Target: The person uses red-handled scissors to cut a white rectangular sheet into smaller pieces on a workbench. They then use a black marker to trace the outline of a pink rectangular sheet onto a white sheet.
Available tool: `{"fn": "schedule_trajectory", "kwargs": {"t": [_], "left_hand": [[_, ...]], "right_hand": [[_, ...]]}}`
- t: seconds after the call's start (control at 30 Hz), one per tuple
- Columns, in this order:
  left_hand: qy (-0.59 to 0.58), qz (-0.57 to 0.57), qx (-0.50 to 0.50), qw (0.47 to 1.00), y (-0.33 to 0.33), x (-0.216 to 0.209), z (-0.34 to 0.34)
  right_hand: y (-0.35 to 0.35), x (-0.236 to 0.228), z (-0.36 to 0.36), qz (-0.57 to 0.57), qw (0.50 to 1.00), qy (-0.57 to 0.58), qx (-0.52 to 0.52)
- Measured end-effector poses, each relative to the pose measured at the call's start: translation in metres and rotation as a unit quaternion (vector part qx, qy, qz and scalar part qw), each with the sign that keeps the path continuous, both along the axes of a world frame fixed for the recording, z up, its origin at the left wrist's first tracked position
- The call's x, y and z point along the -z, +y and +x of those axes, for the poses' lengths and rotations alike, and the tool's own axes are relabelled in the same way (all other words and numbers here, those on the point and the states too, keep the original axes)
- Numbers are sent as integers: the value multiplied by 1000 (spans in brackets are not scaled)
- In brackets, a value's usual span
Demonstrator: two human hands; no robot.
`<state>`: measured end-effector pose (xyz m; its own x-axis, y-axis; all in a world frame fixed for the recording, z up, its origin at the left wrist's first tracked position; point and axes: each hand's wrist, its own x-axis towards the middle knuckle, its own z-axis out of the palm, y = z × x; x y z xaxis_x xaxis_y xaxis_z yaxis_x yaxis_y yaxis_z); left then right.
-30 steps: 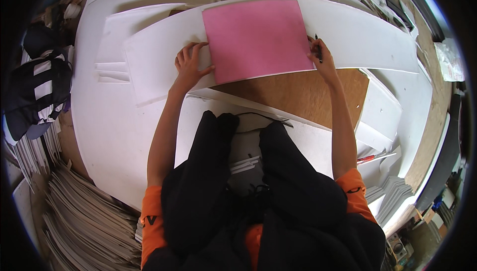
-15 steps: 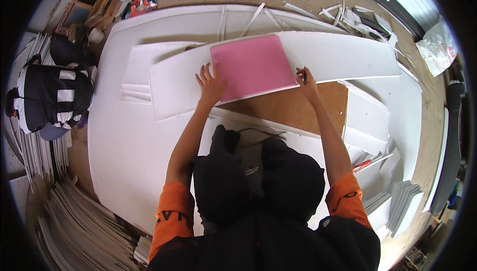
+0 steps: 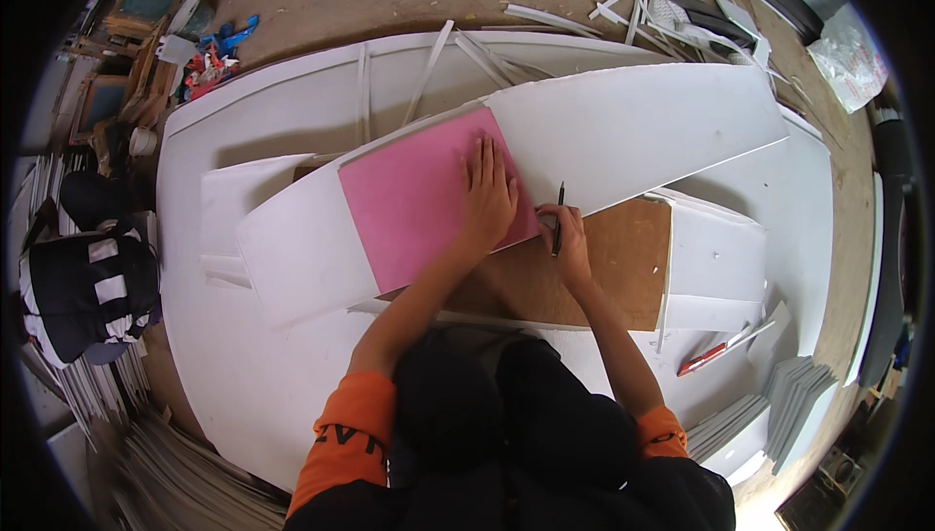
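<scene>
A pink rectangular sheet (image 3: 414, 185) lies on a long white board (image 3: 633, 127), its lower edge towards me. My left hand (image 3: 490, 200) rests flat on the sheet's right part, fingers stretched out and pointing away from me. Just beyond the sheet's lower right corner, my right hand (image 3: 567, 234) grips a dark pen (image 3: 559, 209) between its fingers. The pen's far end sticks up past the hand over the white board. Whether a tip touches the board I cannot tell.
Beneath the white board, a brown wooden panel (image 3: 604, 268) shows. A red utility knife (image 3: 703, 358) lies at the right, near stacked pale strips (image 3: 801, 395). White offcuts (image 3: 633, 19) litter the far side. A black-and-white bag (image 3: 93, 278) sits at the left above long strips (image 3: 185, 473).
My left hand has gone from the pink sheet's left edge to its right part. My right hand has stayed by the right edge, the pen now more visible. The view has shifted.
</scene>
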<state>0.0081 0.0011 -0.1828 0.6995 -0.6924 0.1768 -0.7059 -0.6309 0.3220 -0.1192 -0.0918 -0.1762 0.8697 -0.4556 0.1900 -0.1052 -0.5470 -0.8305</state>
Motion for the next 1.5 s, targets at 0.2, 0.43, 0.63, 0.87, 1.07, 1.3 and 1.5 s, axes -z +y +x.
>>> {"fn": "schedule_trajectory", "kwargs": {"t": [0.2, 0.43, 0.63, 0.87, 1.07, 1.3, 1.5], "left_hand": [[0, 31, -15, 999, -1, 0, 7], [36, 30, -15, 999, -6, -4, 6], [21, 27, -20, 999, -7, -2, 6], [5, 33, -22, 999, -7, 1, 6], [-1, 39, -23, 999, -7, 0, 5], [-1, 6, -16, 1000, -7, 1, 4], [24, -40, -32, 998, -9, -1, -2]], "right_hand": [[-2, -17, 36, 56, 996, 0, 73], [-21, 0, 87, 126, 987, -4, 96], [-21, 7, 99, 62, 995, -31, 76], [-21, 10, 101, 23, 997, -32, 62], [-23, 8, 100, -13, 999, -26, 31], [-20, -4, 77, -16, 1000, -19, 11], [-15, -4, 54, -30, 999, -22, 11]]}}
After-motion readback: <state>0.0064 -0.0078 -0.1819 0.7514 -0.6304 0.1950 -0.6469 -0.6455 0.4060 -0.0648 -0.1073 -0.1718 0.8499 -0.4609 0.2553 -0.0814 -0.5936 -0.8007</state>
